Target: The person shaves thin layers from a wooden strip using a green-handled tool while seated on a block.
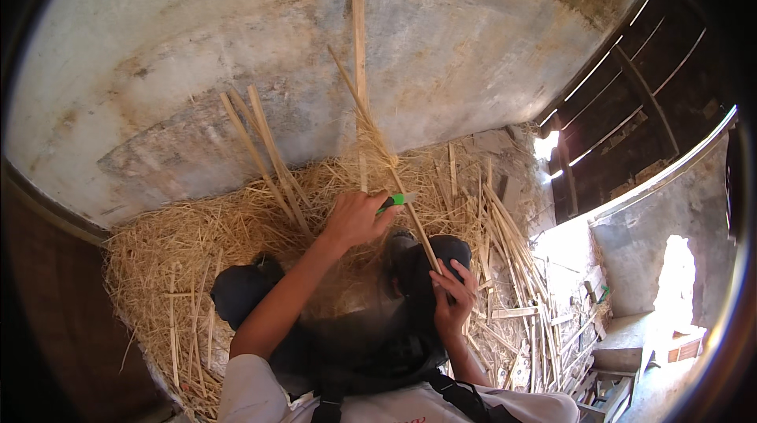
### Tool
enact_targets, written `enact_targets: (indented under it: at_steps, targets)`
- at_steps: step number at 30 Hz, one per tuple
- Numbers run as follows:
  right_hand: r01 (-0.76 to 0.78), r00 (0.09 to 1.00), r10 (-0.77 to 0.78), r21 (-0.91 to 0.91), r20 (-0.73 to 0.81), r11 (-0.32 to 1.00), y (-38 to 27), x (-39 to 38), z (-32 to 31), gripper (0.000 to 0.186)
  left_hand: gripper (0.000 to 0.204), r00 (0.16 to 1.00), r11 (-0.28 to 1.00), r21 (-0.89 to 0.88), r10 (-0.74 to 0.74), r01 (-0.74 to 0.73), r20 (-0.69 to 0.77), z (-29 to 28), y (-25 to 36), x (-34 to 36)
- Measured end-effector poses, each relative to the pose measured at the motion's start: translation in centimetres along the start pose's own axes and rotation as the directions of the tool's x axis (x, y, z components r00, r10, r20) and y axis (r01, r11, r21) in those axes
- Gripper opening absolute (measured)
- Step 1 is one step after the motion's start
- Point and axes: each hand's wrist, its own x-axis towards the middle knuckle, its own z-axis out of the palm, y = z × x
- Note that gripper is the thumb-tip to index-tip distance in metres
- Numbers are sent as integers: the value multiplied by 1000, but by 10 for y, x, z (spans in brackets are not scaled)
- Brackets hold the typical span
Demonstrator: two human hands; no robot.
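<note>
**Knife on a thin strip, over a floor of shavings**

The left hand is closed around a knife with a green handle; only the green end shows past the fingers, and the blade cannot be made out. The fist sits against a long, thin strip of pale, straw-coloured wood or bamboo. The strip runs on a slant from the right hand up and to the left, and its far end shows against the wall. It is narrow, flat-looking and straight, slightly darker along one edge.

The right hand grips the strip's near end, fingers curled round it and thumb pressed on, just above the right knee. The left knee lies apart to the left; both are in dark cloth.

All around lie shavings, a thick bed of fine, fibrous golden curls reaching to the foot of the wall. Two more strips lean against the wall to the left of the knife hand, and one longer slat stands nearly upright behind it. To the right, a loose heap of sticks of the same pale stuff lies fanned out on the floor, some split, some whole.

The wall is grey, stained plaster. At far right a dark slatted door lets in bright slivers of daylight.
</note>
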Motion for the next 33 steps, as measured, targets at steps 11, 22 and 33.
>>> enact_targets:
  at_steps: [11, 22, 33]
  targets:
    - [50, 999, -50, -30, -15, 998, 0, -5, 5, 25, 59, 990, 996, 48, -69, 75, -120, -3, -33, 7]
    - [35, 999, -35, -35, -16, 999, -3, -3, 2, 25, 59, 997, 993, -109, -41, 34, -63, 12, -11, 1]
    - [44, 999, -45, -30, -28, 999, 3, -4, 3, 24, 54, 993, 994, -101, 25, -37, -118, 15, 0, -6]
